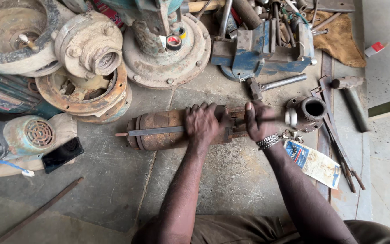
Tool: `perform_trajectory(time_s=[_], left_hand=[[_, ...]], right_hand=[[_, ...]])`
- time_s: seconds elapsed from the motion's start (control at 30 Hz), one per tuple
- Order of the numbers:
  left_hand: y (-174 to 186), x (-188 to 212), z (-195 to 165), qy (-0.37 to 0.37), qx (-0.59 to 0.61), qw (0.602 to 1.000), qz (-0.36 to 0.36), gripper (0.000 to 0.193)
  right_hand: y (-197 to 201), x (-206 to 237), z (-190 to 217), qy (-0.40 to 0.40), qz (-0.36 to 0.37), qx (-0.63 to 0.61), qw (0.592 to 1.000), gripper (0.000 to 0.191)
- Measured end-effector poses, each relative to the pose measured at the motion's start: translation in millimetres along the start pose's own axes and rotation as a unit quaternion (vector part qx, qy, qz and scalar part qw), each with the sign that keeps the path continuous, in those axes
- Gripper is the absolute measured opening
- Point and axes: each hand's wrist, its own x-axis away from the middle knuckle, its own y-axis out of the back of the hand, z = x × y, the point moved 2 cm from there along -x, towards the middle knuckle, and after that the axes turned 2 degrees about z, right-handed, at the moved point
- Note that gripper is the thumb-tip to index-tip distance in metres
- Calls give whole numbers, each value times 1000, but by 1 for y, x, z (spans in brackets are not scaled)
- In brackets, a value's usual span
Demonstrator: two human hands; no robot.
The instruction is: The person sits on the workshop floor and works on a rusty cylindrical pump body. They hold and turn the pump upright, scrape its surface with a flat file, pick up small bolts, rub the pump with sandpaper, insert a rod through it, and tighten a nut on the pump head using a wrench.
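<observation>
Your left hand (pixel 202 123) grips the rusty cylindrical pump body (pixel 168 130) with fingers wrapped over it, while your right hand (pixel 259 121) clamps its end mid-floor.

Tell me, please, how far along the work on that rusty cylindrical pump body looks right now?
Done: a small flanged housing lies detached beside it. In hand: the left hand steadies the pump body on the floor; the right hand grips its end. Left: the long flat strap remains along the body.
</observation>
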Motion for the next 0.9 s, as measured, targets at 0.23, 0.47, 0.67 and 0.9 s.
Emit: perform_trajectory(time_s=[0.23,0.47,0.67,0.9], left_hand=[[7,16,-5,-12,-8,999,-40,88],[27,11,-10,-5,20,999,-37,76],[25,7,-9,-3,28,998,-54,72],[16,1,-2,9,23,1000,2,79]], right_hand=[[-28,-76,-21,-257,160,-49,952,46],[-8,-99,-25,-343,258,-18,903,57],[22,-20,-32,-68,52,-4,996,62],[-17,78,-24,33,-52,-27,998,44]])
